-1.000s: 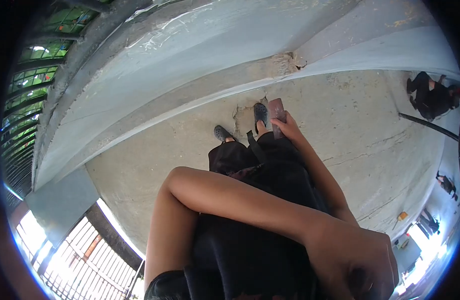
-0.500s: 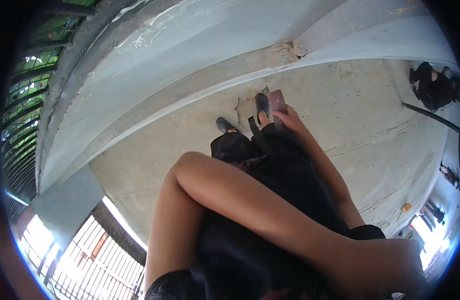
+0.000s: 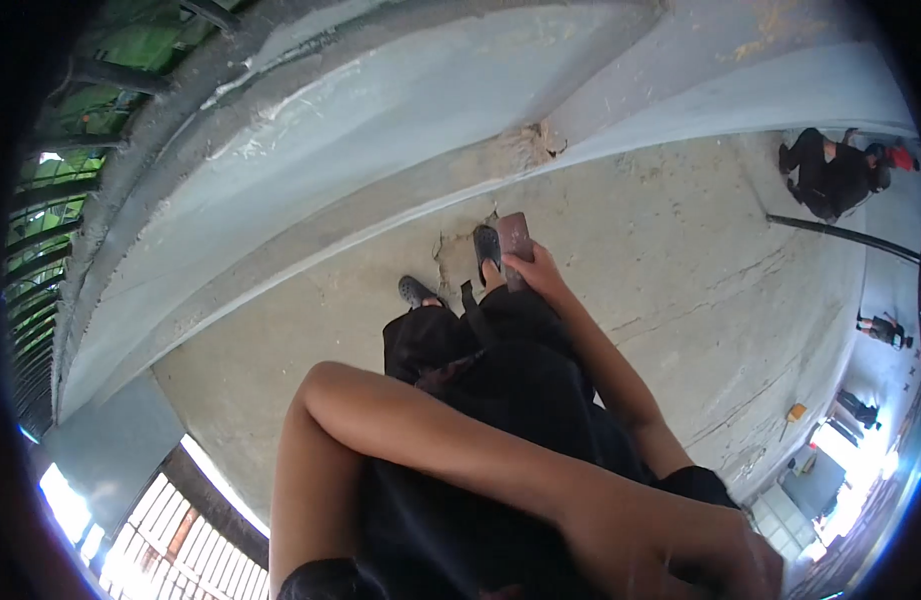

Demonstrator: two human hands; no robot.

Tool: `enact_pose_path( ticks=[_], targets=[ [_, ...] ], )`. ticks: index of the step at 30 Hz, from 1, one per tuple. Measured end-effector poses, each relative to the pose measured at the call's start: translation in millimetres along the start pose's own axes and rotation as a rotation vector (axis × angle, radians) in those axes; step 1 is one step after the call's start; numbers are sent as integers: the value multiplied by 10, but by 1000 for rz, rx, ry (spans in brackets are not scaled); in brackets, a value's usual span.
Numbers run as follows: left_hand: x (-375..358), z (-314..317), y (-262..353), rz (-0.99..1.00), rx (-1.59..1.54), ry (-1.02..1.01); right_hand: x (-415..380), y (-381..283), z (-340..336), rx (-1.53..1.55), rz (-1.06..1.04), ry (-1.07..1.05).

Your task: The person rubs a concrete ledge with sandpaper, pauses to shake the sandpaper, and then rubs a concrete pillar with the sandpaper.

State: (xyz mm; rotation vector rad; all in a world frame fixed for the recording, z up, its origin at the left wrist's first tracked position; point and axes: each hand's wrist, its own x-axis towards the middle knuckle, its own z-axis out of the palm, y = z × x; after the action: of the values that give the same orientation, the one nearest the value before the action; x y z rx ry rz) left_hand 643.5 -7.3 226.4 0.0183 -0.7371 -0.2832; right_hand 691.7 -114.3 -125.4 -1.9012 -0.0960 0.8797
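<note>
My right hand [image 3: 538, 273] reaches down in front of me, fingers wrapped round the lower part of a flat reddish-brown rectangular block [image 3: 516, 236] with worn, pale specks. In this view the block overlaps the area beside my dark clog [image 3: 487, 250]. My left arm is bent at the elbow and crosses my black clothing [image 3: 501, 400]. My left hand [image 3: 716, 555] lies close to the camera, near my right sleeve [image 3: 699, 485], its fingers partly cut off by the bottom edge and blurred.
A low grey wall [image 3: 381, 150] curves along the cracked concrete floor [image 3: 671, 280], with metal bars [image 3: 51, 250] at left. A person in dark clothes [image 3: 841, 180] crouches at far right near a dark pole [image 3: 831, 226]. A small orange-yellow thing [image 3: 797, 412] lies on the floor; other people are beyond.
The view has shifted, so my feet, arms and the block appear lower and further left. My right hand keeps hold of the block. More of my left hand shows at the bottom.
</note>
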Motion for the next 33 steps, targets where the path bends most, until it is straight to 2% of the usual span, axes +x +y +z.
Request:
enact_pose_path(
  ticks=[2, 3, 5, 6, 7, 9, 10, 12, 13, 15, 17, 19, 20, 22, 24, 26, 27, 28, 29, 31, 33],
  targets=[
    [-16, 5, 38, 3, 0, -14, 38, -74, 46, -37, -76, 106],
    [-86, -78, 146, -18, 23, -37, 153, 122, 99, 6, -153, 143],
    [-415, -225, 445, -268, 186, -66, 216, 143, 143, 48, -216, 203],
    [-563, -225, 587, -302, 193, -73, 259, 126, 210, 64, -263, 266],
    [-691, -221, 734, -351, 193, -38, 234, -64, 254, 87, -273, 294],
    [-954, -179, 1031, -405, 158, -22, 39, -367, 215, 118, -116, 266],
    [-1092, -151, 1184, -448, 251, 36, 0, -401, 247, 111, -111, 291],
    [-1381, -99, 1488, -494, 402, 124, -112, -398, 425, 635, -75, 287],
    [-1504, -95, 1604, -509, 458, 157, -171, -429, 529, 637, -49, 298],
    [-1810, -219, 1723, -422, 530, 132, -228, -471, 745, 1104, 15, 308],
    [-2011, -290, 1757, -424, 484, 93, -300, -496, 909, 1131, 24, 337],
    [-2080, -338, 1695, -317, 604, 188, -302, -445, 1004, 1147, 8, 367],
    [-2086, -381, 1689, -341, 586, 188, -304, -401, 1036, 1102, 39, 413],
    [-2063, -535, 1677, -294, 1075, 394, -227, -270, 1044, 1072, 79, 476],
    [-1968, -648, 1681, -149, 1233, 557, -58, -95, 1023, 695, 226, 674],
    [-1863, -779, 1782, -122, 1245, 535, 223, -38, 933, 105, 91, 894],
    [-1803, -853, 1805, -64, 1265, 506, 373, -9, 872, -174, -82, 982],
    [-1738, -947, 1778, -74, 1283, 500, 536, -100, 778, -455, -269, 1058],
    [-1682, -1045, 1731, -131, 1359, 469, 744, -198, 655, -559, -304, 1035],
    [-1659, -1347, 1593, -298, 1446, 436, 1163, -305, 473, -592, -297, 1011],
    [-1747, -1517, 1426, -392, 1396, 489, 1416, -145, 386, -783, -203, 1073]
  ],
)
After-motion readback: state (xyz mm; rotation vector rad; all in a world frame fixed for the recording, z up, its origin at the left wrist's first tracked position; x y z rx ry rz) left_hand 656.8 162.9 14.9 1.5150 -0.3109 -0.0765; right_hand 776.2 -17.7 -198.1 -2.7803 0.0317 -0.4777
